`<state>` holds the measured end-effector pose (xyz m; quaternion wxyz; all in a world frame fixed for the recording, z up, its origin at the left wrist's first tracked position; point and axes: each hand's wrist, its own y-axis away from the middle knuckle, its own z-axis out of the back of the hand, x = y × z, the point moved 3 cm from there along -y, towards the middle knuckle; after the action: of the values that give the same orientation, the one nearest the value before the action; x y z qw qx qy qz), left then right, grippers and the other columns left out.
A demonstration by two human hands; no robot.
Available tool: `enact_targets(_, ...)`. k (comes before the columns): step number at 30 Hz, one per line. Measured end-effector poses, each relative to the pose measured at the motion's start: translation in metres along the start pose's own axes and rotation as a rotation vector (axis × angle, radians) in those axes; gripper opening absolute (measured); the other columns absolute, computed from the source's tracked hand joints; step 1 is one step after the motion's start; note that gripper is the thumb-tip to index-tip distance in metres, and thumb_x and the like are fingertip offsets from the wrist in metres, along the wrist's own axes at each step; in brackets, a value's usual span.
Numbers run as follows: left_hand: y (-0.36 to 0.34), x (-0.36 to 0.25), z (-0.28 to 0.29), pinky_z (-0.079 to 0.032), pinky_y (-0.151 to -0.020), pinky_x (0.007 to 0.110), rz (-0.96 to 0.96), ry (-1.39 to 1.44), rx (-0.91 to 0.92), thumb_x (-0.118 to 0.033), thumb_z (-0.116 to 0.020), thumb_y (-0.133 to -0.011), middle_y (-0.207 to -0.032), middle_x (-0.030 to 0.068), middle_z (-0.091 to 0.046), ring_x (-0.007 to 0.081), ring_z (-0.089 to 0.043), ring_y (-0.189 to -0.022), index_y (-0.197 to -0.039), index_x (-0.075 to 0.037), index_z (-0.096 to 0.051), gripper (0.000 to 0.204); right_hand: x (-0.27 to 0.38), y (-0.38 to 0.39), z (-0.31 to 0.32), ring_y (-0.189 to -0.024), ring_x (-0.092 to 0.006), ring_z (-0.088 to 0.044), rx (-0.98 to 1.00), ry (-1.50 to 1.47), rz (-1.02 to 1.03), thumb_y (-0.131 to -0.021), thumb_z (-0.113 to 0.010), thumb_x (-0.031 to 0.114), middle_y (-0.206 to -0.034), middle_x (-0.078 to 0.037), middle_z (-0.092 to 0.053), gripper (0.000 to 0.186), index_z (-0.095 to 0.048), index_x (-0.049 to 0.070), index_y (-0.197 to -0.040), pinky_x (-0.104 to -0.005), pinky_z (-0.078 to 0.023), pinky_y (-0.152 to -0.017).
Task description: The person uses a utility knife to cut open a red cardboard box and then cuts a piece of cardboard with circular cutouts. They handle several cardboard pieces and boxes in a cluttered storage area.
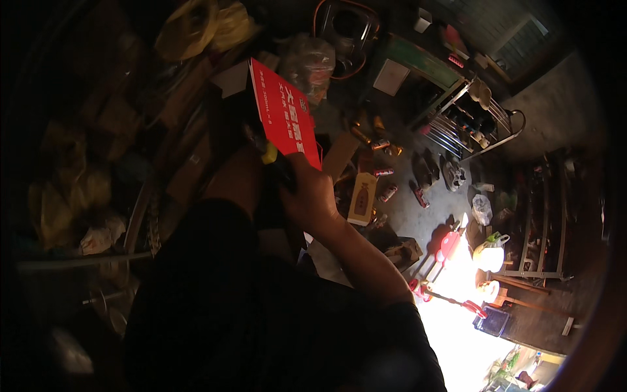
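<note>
White characters run along the red cardboard box (277,111) just beyond the right hand (310,196), one line large, others smaller. Over to that hand's right, a pale yellow carton (358,217) bears a vertical label (364,198) I can't make out.

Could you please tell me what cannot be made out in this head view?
All in the head view:
Left hand: lost in deep shadow near the red box.
Dark item by the right hand: obscured by fingers and shadow.
Bright ground at lower right: detail washed out by glare.
Yellow bag: cut off by the upper edge, contents unclear in dimness.
</note>
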<state>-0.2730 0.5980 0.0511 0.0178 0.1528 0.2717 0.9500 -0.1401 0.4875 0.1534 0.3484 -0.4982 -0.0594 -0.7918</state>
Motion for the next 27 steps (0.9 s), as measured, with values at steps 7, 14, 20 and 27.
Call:
enact_targets(7, 0.007, 0.013, -0.009, -0.025, -0.100, 0.047, 0.037, 0.051, 0.008, -0.036, -0.048, -0.084, -0.128, 0.0082, -0.047, 0.0244, -0.042, -0.118, -0.121, -0.012, -0.053, 0.044, -0.005, 0.005, -0.007, -0.077, -0.0355, -0.062, -0.062, 0.056, 0.096, -0.071, -0.061, 0.008, -0.080, -0.019, -0.062, 0.033, -0.052, 0.004, -0.102, -0.0387, -0.050, -0.064)
enact_targets(14, 0.003, 0.013, -0.024, -0.025, -0.099, 0.046, 0.048, 0.150, 0.020, -0.036, -0.047, -0.085, -0.126, 0.0075, -0.049, 0.0243, -0.043, -0.117, -0.121, -0.013, -0.054, 0.043, -0.029, 0.011, 0.000, -0.070, -0.0254, -0.061, -0.120, 0.020, -0.061, -0.076, -0.060, 0.010, -0.075, -0.013, -0.061, 0.020, -0.055, 0.005, -0.094, -0.0332, -0.047, -0.062)
enact_targets(20, 0.003, 0.025, -0.039, -0.026, -0.099, 0.046, 0.100, 0.249, 0.064, -0.036, -0.045, -0.086, -0.125, 0.0068, -0.050, 0.0243, -0.044, -0.117, -0.121, -0.013, -0.054, 0.043, -0.063, 0.012, -0.003, -0.065, -0.0078, -0.055, -0.163, -0.085, -0.191, -0.074, -0.062, 0.007, -0.070, -0.001, -0.058, 0.016, -0.056, 0.007, -0.088, -0.0245, -0.044, -0.061)
enact_targets(27, -0.016, 0.043, -0.052, -0.025, -0.100, 0.049, 0.145, 0.189, 0.002, -0.026, -0.045, -0.085, -0.123, 0.0061, -0.053, 0.0252, -0.038, -0.122, -0.114, -0.014, -0.059, 0.035, -0.107, 0.027, 0.000, -0.066, -0.0141, -0.058, -0.209, -0.212, -0.256, -0.073, -0.060, 0.007, -0.070, -0.005, -0.059, 0.015, -0.055, 0.005, -0.087, -0.0274, -0.045, -0.062)
